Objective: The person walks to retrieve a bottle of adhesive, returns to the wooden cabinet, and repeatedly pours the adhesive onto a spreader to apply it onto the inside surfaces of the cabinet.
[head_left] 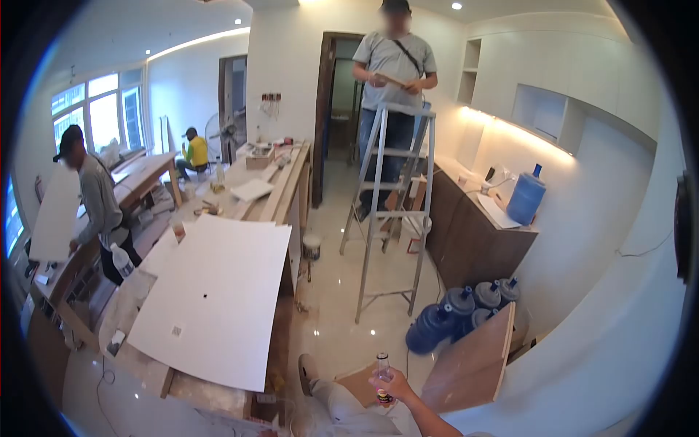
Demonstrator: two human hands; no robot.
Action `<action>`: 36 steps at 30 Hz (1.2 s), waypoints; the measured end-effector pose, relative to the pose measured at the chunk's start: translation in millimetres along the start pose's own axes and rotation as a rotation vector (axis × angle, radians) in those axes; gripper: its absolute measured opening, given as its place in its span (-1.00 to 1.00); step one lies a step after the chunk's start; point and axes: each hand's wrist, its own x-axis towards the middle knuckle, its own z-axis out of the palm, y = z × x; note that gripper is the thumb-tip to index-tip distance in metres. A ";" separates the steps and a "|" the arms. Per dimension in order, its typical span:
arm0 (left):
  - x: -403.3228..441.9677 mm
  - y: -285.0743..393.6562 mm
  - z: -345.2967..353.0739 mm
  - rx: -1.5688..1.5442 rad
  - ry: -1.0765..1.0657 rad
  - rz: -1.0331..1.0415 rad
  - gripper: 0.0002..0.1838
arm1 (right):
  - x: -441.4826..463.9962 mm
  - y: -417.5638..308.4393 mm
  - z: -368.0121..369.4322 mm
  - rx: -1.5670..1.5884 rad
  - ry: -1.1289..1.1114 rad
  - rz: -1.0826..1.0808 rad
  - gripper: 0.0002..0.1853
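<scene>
My right hand (pixel 395 385) is raised in front of my lap at the bottom of the head view, its fingers wrapped round a small clear glass bottle (pixel 382 363). The bottle stands upright with its mouth uncovered, and a dark and yellow label shows low on it. Behind and below the hand is my leg in light trousers (pixel 349 408), with a shoe (pixel 304 371) on the floor. A brown board (pixel 358 380) lies near the hand. My left hand is out of view.
Left of me, a large white panel (pixel 218 298) covers a workbench. A person on a stepladder (pixel 375 247) holds a flat piece. Blue water jugs (pixel 431 328) and a leaning wooden board (pixel 473 364) stand right. Two people (pixel 102 197) (pixel 196 153) are further left.
</scene>
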 end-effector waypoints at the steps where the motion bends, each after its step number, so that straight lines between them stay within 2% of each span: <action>1: 8.6 10.2 -3.1 -0.031 0.004 -0.012 -0.57 | 13.2 -3.6 1.1 0.099 -0.013 -0.024 -0.62; 3: 22.5 28.8 -9.8 -0.075 0.005 -0.017 -0.57 | 29.4 -18.2 3.3 0.295 -0.050 -0.045 -0.65; 6: 40.0 48.6 -15.7 -0.135 0.020 -0.014 -0.58 | 67.2 -28.2 11.9 0.284 -0.002 -0.109 -0.68; 11: 71.9 75.4 -22.2 -0.199 0.070 -0.020 -0.58 | 142.4 -54.1 21.9 0.331 -0.050 -0.202 -0.65; 17: 162.0 125.2 -4.5 -0.219 0.210 0.025 -0.58 | 273.6 -63.3 5.4 0.269 -0.009 -0.328 -0.65; 19: 216.6 153.7 16.7 -0.194 0.287 0.059 -0.58 | 326.5 -54.9 -6.3 0.260 0.021 -0.331 -0.67; 21: 209.9 267.1 -68.7 -0.384 0.147 -0.195 -0.56 | 393.1 -30.9 -21.0 0.268 0.005 -0.293 -0.69; 23: 276.9 312.1 -39.5 -0.392 0.499 0.054 -0.58 | 466.4 5.1 -32.6 0.222 0.035 -0.261 -0.71; 24: 318.2 328.8 -17.5 -0.409 0.474 -0.039 -0.59 | 519.3 15.5 -33.7 0.223 0.037 -0.280 -0.72; 25: 321.6 356.9 -40.1 -0.355 0.339 -0.104 -0.57 | 535.9 38.6 -34.9 0.225 0.050 -0.233 -0.72; 26: 322.7 388.3 -68.5 -0.290 0.199 -0.159 -0.54 | 542.0 40.7 -44.8 0.263 -0.037 -0.166 -0.66; 27: 332.7 413.3 -86.0 -0.268 0.141 -0.277 -0.52 | 572.8 26.9 -44.2 0.317 -0.093 -0.133 -0.60; 28: 349.2 420.6 -78.0 -0.286 0.107 -0.354 -0.51 | 591.8 27.1 -41.6 0.220 -0.114 -0.160 -0.60; 29: 356.2 429.2 -78.6 -0.354 0.185 -0.332 -0.49 | 605.5 27.8 -46.5 0.105 -0.112 -0.170 -0.60; 30: 362.0 433.6 -68.6 -0.289 0.258 -0.322 -0.46 | 622.7 43.7 -39.3 0.170 -0.085 -0.240 -0.61; 31: 375.5 438.3 -64.3 -0.245 0.247 -0.306 -0.46 | 640.7 45.7 -37.7 0.136 -0.115 -0.171 -0.64; 32: 389.7 442.9 -59.8 -0.201 0.237 -0.291 -0.45 | 663.7 79.6 -34.1 -0.111 -0.036 -0.429 -0.70; 33: 404.1 447.6 -55.4 -0.158 0.228 -0.276 -0.43 | 666.4 64.1 -32.8 0.134 -0.167 -0.162 -0.73; 34: 417.4 461.8 -68.3 -0.202 0.190 -0.289 -0.41 | 675.3 58.4 -28.3 0.099 -0.214 -0.092 -0.68; 35: 430.1 495.1 -100.2 -0.387 0.061 -0.377 -0.42 | 683.4 59.2 -28.2 0.091 -0.181 -0.098 -0.62; 36: 456.6 486.7 -69.4 -0.435 0.287 -0.224 -0.43 | 700.0 89.2 -24.2 0.177 -0.176 -0.094 -0.57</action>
